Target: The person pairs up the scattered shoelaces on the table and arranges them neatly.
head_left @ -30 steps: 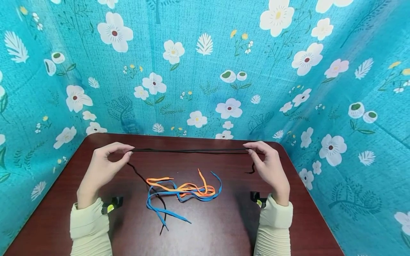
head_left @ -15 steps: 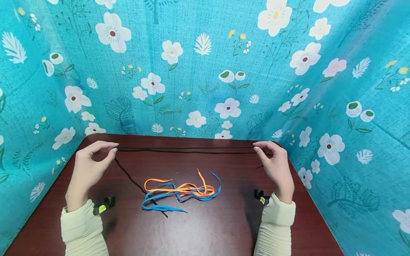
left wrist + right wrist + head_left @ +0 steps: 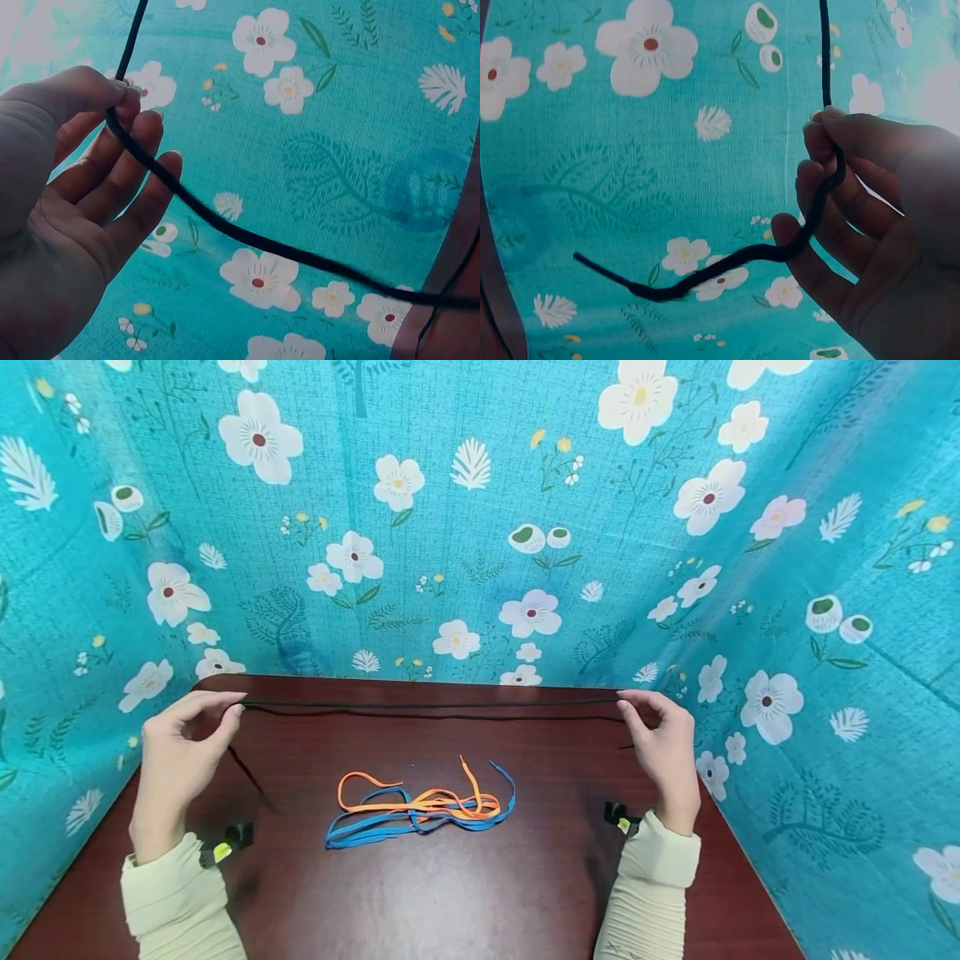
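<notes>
A black shoelace [image 3: 435,705] is stretched across the back of the table in the head view. At its left, my left hand [image 3: 176,760] pinches it between thumb and index finger; a tail hangs below. My right hand [image 3: 667,752] pinches it near the other end. Seen from the left wrist, the lace [image 3: 232,232] bends down past the relaxed fingers of the left hand [image 3: 71,180]. In the right wrist view, a short wavy end of lace [image 3: 742,255] with a thin tip dangles from the right hand [image 3: 885,202].
Orange shoelaces [image 3: 442,806] and blue shoelaces [image 3: 367,835] lie tangled mid-table. A second dark line [image 3: 450,718] runs beneath the stretched lace; whether it is another lace or strand, I cannot tell. Floral curtain [image 3: 480,527] surrounds the brown table [image 3: 450,910].
My hands have moved apart, the left one farther to the left, drawing the black shoelace's tail off the table and away from the blue laces. The blue loose ends have shifted left.
</notes>
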`<state>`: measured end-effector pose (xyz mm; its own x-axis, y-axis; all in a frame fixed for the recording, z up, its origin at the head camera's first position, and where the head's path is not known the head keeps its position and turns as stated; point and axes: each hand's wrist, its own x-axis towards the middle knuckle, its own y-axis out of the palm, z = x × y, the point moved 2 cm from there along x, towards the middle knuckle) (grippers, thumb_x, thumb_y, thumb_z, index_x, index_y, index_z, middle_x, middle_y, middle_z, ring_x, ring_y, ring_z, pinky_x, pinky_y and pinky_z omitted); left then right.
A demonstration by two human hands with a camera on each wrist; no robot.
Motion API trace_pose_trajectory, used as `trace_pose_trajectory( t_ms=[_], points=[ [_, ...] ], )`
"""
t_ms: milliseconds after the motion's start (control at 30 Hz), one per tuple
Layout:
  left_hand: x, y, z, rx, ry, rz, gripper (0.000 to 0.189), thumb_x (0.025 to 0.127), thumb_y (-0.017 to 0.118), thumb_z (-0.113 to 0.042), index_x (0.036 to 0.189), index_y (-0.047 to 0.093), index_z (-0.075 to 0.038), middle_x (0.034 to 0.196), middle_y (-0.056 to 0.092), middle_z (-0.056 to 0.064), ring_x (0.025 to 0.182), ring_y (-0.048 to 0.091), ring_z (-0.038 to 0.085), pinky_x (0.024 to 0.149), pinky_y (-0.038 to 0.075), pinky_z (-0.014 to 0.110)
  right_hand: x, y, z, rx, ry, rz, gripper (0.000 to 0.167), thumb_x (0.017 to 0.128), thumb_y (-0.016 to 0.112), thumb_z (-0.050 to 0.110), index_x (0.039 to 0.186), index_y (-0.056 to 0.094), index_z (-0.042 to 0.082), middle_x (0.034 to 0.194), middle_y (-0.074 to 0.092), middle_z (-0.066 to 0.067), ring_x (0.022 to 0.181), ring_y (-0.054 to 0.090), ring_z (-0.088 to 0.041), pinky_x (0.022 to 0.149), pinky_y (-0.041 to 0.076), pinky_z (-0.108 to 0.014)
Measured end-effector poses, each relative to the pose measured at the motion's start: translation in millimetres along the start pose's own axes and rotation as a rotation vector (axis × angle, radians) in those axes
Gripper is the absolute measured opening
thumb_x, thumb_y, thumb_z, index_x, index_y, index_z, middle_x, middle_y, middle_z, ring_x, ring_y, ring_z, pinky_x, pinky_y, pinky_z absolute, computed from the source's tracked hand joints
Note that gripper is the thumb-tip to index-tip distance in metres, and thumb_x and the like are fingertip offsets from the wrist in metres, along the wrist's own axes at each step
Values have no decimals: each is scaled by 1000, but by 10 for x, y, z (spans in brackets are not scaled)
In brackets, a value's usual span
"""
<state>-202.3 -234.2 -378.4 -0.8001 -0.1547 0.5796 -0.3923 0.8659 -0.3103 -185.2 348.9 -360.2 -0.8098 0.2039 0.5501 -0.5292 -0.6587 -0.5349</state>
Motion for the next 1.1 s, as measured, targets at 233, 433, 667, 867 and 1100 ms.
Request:
trace_pose_trajectory(
  t_ms=[233,433,667,867,1100],
  points=[
    [-15,-129,82,9,-30,-82,23,91,72,2,113,76,1,98,68,-17,84,55,6,71,42,11,6,-74,-90,-21,55,-136,22,98,69,27,108,79,9,88,72,-9,69,56,-11,61,43,-17],
    [-23,-233,134,11,-74,-149,22,91,72,0,113,76,2,95,69,-21,80,59,2,69,43,11,7,-116,-179,-25,81,-202,22,99,67,24,108,79,8,86,70,-8,69,54,-11,62,42,-17],
    [-28,-275,220,1,-149,-237,22,93,72,-4,114,75,3,93,68,-21,84,62,0,77,46,9,13,-126,-283,-59,95,-161,26,105,56,15,121,74,7,97,70,-13,77,56,-6,64,42,-15],
    [-10,-231,355,-28,-210,-291,25,97,65,-6,119,74,1,92,69,-19,81,66,-1,74,48,7,63,-151,-371,-100,96,-125,26,105,57,16,123,74,8,96,70,-16,72,54,-8,60,42,-17],
    [11,-312,456,-13,-246,-369,25,88,80,-14,105,78,4,75,68,-24,60,62,-5,59,47,8,70,-97,-615,-173,164,-87,32,100,65,35,102,78,7,79,68,-14,57,53,-16,49,40,-24]
  ],
)
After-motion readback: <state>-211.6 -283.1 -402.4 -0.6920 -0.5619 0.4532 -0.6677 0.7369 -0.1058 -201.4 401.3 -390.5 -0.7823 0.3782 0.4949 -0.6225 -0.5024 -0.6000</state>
